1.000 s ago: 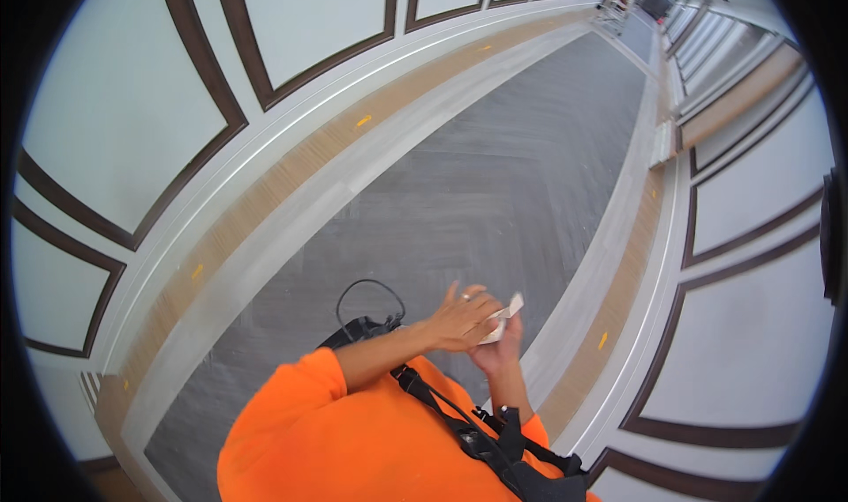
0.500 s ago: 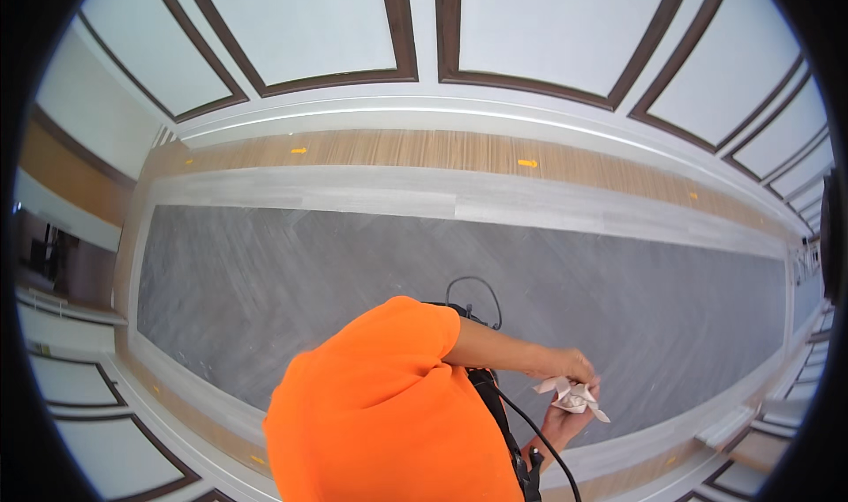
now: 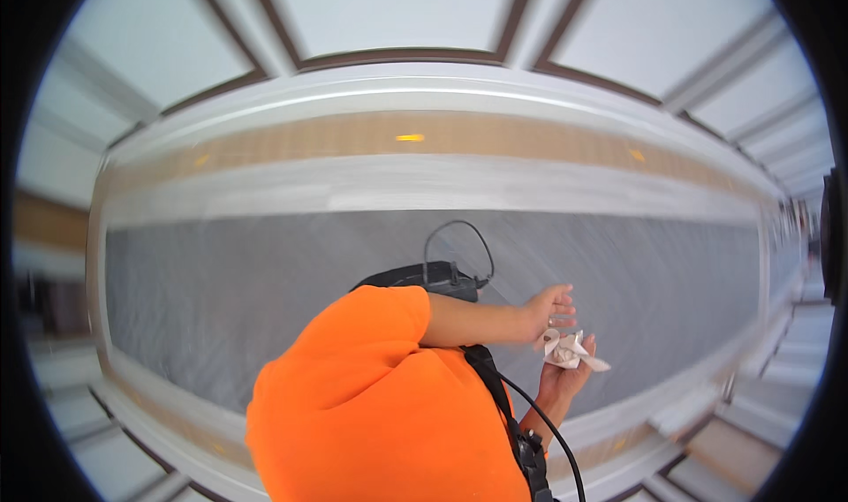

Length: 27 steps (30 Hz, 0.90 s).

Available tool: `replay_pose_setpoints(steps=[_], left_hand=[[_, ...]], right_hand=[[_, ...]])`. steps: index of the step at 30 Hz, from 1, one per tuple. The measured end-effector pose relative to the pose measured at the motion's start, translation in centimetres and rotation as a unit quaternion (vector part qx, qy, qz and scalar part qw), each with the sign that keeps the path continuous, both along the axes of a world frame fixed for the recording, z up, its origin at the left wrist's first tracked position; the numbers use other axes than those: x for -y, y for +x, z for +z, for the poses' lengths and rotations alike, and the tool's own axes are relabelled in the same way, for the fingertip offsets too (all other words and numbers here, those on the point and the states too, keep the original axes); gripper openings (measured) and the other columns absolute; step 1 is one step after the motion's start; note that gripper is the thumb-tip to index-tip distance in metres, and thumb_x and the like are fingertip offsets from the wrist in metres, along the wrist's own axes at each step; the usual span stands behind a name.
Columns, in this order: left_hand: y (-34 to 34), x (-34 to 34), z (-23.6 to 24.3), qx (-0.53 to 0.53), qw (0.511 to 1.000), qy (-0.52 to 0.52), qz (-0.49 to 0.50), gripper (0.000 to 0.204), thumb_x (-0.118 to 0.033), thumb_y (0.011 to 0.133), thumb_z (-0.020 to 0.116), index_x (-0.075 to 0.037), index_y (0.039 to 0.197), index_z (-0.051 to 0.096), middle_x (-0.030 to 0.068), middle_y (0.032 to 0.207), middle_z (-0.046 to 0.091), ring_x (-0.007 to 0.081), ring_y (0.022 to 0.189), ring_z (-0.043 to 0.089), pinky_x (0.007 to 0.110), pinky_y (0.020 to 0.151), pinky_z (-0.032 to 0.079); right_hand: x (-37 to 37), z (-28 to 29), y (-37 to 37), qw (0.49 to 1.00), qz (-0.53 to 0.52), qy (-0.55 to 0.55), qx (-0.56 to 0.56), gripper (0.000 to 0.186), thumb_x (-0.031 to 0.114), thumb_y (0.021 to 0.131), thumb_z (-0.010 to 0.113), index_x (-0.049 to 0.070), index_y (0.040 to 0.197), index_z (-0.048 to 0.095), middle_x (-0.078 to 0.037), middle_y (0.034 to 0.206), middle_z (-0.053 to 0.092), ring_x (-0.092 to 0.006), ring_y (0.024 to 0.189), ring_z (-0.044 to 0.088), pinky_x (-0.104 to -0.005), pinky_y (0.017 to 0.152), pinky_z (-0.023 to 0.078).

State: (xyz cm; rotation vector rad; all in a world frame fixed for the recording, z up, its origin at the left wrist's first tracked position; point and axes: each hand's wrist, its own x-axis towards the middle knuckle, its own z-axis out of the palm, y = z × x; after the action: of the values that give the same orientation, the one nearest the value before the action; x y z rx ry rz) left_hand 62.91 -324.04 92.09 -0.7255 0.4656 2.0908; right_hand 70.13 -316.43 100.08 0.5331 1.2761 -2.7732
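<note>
A crumpled whitish piece of paper or thin cloth, with loose ends sticking out, rests in my right hand. The fingers of that hand are curled up around its underside. Just above it, my left hand has its fingers spread and apart, and the heel of the hand is close to the crumpled piece. Whether it still touches the piece is hard to tell. My orange sleeve covers the upper left arm.
Grey floor lies below, bordered by pale strips and wood-look planks with yellow arrow markers. White panelled walls with brown trim surround it. A black bag with a looped cable hangs by my left arm; another black cable runs past my chest strap.
My left hand has moved up off the crumpled piece and its fingers have spread. The right hand and the piece have risen slightly in the picture. The whole view has shifted and blurred.
</note>
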Motion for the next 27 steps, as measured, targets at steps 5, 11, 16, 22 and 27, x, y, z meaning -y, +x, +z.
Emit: replay_pose_setpoints(steps=[5,11,16,22,27], left_hand=[[-10.7,-9.1,-0.4,-0.115,0.913,0.034,-0.389,0.080,-0.073,0.075,0.042,-0.010,0.125,0.040,0.0103,0.136,0.038,0.0336,0.119,0.040,0.055,0.091,0.033],[-22.9,-20.6,-5.9,-0.054,0.897,0.127,-0.420,0.062,-0.071,0.078,0.043,-0.014,0.097,0.058,0.0059,0.097,0.059,0.0196,0.088,0.057,0.047,0.079,0.045],[-36.0,-34.2,-6.5,-0.078,0.940,-0.131,-0.304,0.052,-0.063,0.080,0.049,-0.012,0.078,0.057,0.0012,0.072,0.057,0.0154,0.069,0.057,0.029,0.061,0.046],[-56.4,-40.6,-6.4,-0.161,0.973,-0.059,-0.153,0.043,-0.050,0.083,0.050,-0.009,0.070,0.054,0.0036,0.069,0.056,0.0155,0.060,0.055,0.029,0.054,0.045],[-67.5,-50.4,-7.1,-0.297,0.941,-0.143,-0.078,0.034,-0.034,0.083,0.053,-0.005,0.065,0.055,0.0042,0.058,0.055,0.0189,0.047,0.052,0.033,0.044,0.041]], right_hand=[[-8.3,0.8,-10.2,0.951,-0.297,0.067,0.061,0.029,0.042,0.091,0.051,0.013,0.084,0.053,-0.004,0.089,0.056,-0.0167,0.084,0.058,-0.0349,0.071,0.050],[-21.1,-14.8,-20.0,0.720,-0.239,0.648,-0.071,0.050,0.050,0.089,0.038,0.003,0.090,0.055,-0.015,0.095,0.052,-0.0302,0.092,0.053,-0.0418,0.081,0.043],[-32.5,-17.7,-34.3,0.655,-0.150,0.727,-0.140,0.042,0.037,0.086,0.049,-0.001,0.100,0.053,-0.022,0.111,0.048,-0.0405,0.104,0.045,-0.0477,0.090,0.036],[-42.3,-9.9,-53.6,0.868,-0.032,0.464,-0.171,0.028,0.027,0.089,0.055,0.001,0.099,0.055,-0.011,0.104,0.054,-0.0227,0.102,0.051,-0.0367,0.086,0.042],[-54.1,-9.5,-66.1,0.937,-0.162,0.301,-0.069,0.024,0.027,0.093,0.049,0.005,0.100,0.055,-0.002,0.096,0.057,-0.0119,0.090,0.053,-0.0327,0.078,0.045]])
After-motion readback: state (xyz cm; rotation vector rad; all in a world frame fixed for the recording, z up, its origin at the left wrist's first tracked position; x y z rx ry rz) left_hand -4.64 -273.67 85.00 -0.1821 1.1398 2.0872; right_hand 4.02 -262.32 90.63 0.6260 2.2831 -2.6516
